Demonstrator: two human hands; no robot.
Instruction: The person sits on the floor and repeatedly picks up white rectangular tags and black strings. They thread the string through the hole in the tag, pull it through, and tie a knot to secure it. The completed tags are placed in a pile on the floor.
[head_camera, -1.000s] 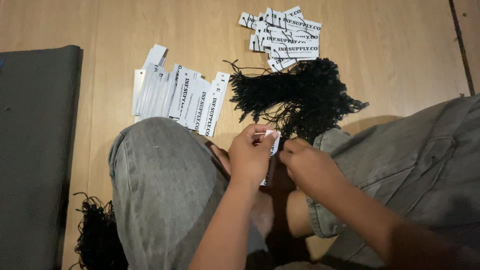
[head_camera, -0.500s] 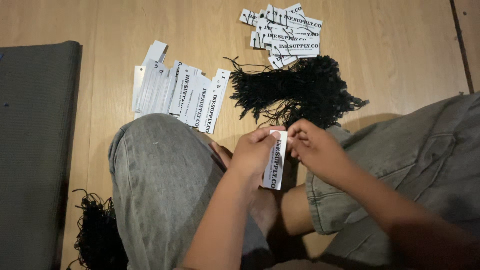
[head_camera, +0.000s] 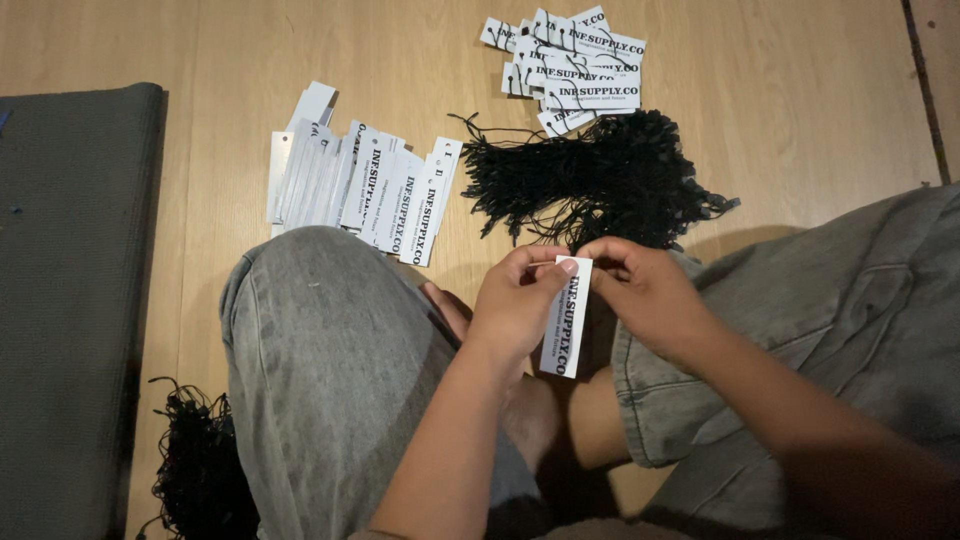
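Seated on the wooden floor (head_camera: 800, 90), the person pinches a white rectangular paper tag with black lettering (head_camera: 567, 320) at its top end between both hands, above the lap. The left hand (head_camera: 520, 300) fingers are closed on its upper edge; the right hand (head_camera: 645, 290) fingers close at the same end. A bundle of black string loops (head_camera: 600, 180) lies just beyond, with a fanned row of white tags (head_camera: 360, 185) to its left.

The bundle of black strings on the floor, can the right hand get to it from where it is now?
Probably yes. The bundle of black strings lies just beyond the right hand with nothing between them, though that hand is now pinching the top of the white tag.
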